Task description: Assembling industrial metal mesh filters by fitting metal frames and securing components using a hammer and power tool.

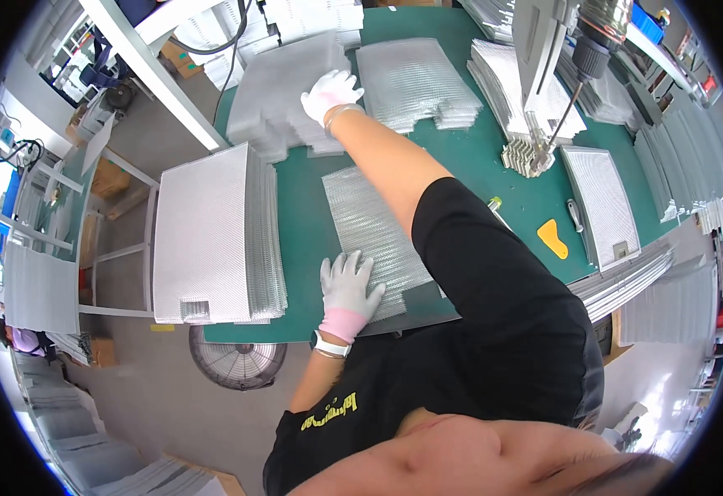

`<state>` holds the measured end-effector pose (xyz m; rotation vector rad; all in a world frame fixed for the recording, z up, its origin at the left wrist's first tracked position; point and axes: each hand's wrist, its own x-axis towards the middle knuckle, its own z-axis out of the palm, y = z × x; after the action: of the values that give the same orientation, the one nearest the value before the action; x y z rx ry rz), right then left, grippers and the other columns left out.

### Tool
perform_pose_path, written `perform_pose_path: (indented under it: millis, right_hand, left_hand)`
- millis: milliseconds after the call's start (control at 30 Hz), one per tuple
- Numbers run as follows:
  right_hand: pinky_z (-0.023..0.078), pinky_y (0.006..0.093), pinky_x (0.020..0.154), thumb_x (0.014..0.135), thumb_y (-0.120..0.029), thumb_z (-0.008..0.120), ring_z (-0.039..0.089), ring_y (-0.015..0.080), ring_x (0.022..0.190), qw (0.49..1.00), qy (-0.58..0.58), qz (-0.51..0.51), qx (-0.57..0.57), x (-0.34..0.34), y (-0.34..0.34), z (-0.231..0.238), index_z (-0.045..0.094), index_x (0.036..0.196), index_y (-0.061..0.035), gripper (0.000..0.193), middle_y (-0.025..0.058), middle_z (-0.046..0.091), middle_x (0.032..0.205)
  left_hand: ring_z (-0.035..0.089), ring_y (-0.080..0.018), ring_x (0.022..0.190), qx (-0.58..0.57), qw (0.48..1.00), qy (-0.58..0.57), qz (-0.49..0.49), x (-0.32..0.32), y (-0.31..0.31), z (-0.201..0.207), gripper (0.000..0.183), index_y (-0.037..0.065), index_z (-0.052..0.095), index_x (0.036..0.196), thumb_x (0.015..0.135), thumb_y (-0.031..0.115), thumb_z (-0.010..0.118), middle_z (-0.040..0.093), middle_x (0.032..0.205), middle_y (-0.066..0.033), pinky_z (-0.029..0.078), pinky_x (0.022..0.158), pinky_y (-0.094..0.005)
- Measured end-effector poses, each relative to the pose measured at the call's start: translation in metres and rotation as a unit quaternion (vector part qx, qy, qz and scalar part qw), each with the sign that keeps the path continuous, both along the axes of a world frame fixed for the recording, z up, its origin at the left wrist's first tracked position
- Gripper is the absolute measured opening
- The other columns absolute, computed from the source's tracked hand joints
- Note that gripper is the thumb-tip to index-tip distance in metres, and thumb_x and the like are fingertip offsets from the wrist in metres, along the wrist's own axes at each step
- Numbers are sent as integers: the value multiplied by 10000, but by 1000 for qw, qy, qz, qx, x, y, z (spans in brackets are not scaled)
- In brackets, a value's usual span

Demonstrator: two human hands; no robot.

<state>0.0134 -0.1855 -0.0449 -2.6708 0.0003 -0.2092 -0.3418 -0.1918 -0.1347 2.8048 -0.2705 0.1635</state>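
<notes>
A silvery, ribbed mesh sheet (pixel 370 227) lies on the green work table (pixel 299 198) in front of me. My left hand (pixel 349 289), in a white glove with a pink cuff, rests on its near left part with fingers spread. Reaching far forward, my right hand (pixel 331 93), also gloved in white, is at the right side of a stack of greyish mesh sheets (pixel 283 87). Its fingers look apart, and I see nothing held in them. Beside that stack sits another pile of notched mesh sheets (pixel 415 78).
A tall stack of mesh panels (pixel 204 236) stands at the table's left edge. On the right are a framed panel (pixel 601 202), a yellow scraper (pixel 553 239), a handled tool (pixel 575 215) and a mounted drill (pixel 591 58). A floor fan (pixel 237 364) is below the left front edge.
</notes>
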Motion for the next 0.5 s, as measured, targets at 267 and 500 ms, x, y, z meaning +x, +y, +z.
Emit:
perform_pose_path:
  millis: [267, 500]
  right_hand:
    - [472, 384, 980, 848, -282, 645, 641, 314, 1055, 878, -238, 225, 348, 8, -9, 54, 624, 1212, 5, 464, 210, 682, 1053]
    - [498, 237, 876, 940, -56, 610, 626, 120, 1027, 630, -141, 360, 674, -19, -86, 102, 479, 1418, -46, 496, 89, 646, 1176]
  left_hand:
    - [411, -370, 1315, -43, 999, 5, -11, 4, 8, -1, 505, 102, 633, 1253, 841, 392, 662, 529, 1354, -149, 181, 1165, -576]
    - [379, -431, 1327, -35, 999, -18, 3, -2, 2, -3, 487, 116, 646, 1221, 816, 381, 693, 530, 1345, -159, 199, 1147, -591]
